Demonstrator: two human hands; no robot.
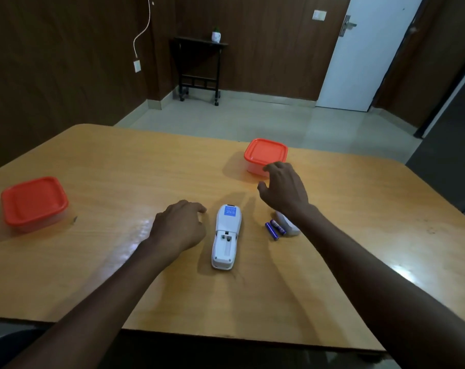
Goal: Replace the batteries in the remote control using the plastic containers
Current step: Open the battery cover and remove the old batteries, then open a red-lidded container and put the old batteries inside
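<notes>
Remote control (226, 237) lying face-down mid-table (119, 169), battery bay open and empty.
Right hand (286, 189) is hovering, fingers loosely spread, holding nothing, at the near edge of the right container (264, 153). Left hand (179, 226) is resting relaxed and empty beside the remote. Two batteries (275, 229) and cover (288, 225) are lying right of it; left container (34, 201) is sitting well apart.
</notes>
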